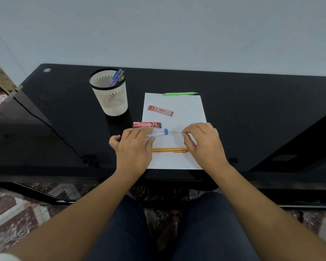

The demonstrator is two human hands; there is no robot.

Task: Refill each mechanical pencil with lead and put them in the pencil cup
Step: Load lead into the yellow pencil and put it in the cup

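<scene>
Nearest the lens, my two legs (205, 223) in dark trousers, with both bare forearms reaching away over the near edge of the black table (252, 102). My left hand (133, 147) grips a clear tube (155, 133) with a blue end (166, 131), its fingers curled over the barrel; my right hand (203, 143) pinches the right tip of a thin lead (174, 132) that runs level from the blue end (whether the lead's left tip is inside the tube cannot be told). Both hands hover over a white sheet (186, 113). On the sheet, just near of the hands, lies an orange pencil (169, 149); a red lead case (160, 110) lies farther off, and a second red case (146, 124) straddles the sheet's left edge. A green pencil (179, 93) lies across the sheet's far edge. The white slotted pencil cup (109, 95) stands upright at far left of the sheet, holding several pencils (118, 77).
</scene>
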